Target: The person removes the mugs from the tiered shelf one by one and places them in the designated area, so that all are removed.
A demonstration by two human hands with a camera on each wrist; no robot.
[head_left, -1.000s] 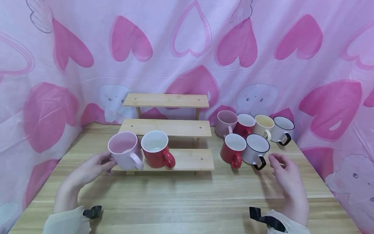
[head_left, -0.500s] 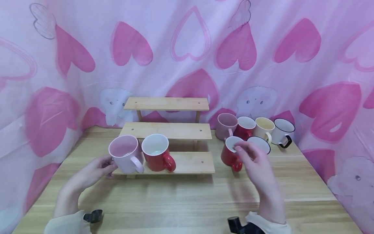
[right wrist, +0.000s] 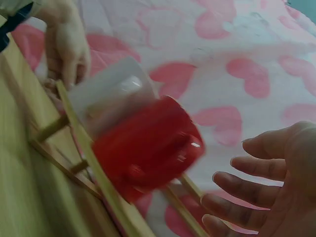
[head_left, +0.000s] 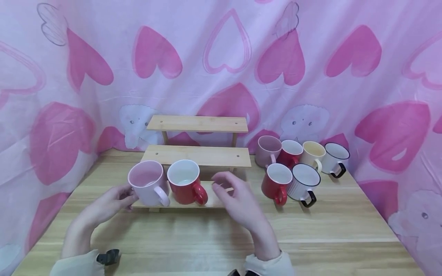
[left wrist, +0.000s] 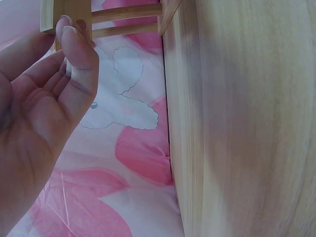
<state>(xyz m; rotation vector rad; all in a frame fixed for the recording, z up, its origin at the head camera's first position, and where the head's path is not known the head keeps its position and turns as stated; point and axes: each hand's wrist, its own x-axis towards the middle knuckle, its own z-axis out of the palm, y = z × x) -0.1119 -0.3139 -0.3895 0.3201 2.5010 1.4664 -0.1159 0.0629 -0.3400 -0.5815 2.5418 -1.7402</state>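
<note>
A three-tier wooden shelf [head_left: 197,156] stands on the table. On its lowest tier sit a light pink mug [head_left: 147,189] and, just to its right, a red mug [head_left: 183,191] with a white inside. Both are upright, handles turned towards the front right. My left hand [head_left: 110,201] is at the left end of that tier, beside the pink mug; in the left wrist view its thumb and fingers pinch the board's end [left wrist: 52,14]. My right hand [head_left: 239,201] hovers over the tier's right part, fingers loosely bent, holding nothing, apart from the red mug [right wrist: 148,148].
Right of the shelf, several mugs stand in two rows: a red mug [head_left: 274,186] and a black-rimmed white mug [head_left: 300,186] in front, with a mauve mug [head_left: 266,153] and a cream mug [head_left: 310,155] among those behind. A pink heart-patterned cloth [head_left: 224,50] hangs around the table.
My right hand has swept left, from beside the front black-rimmed mug, past the red mug there, to the lowest tier. The left hand and the mugs have stayed in place.
</note>
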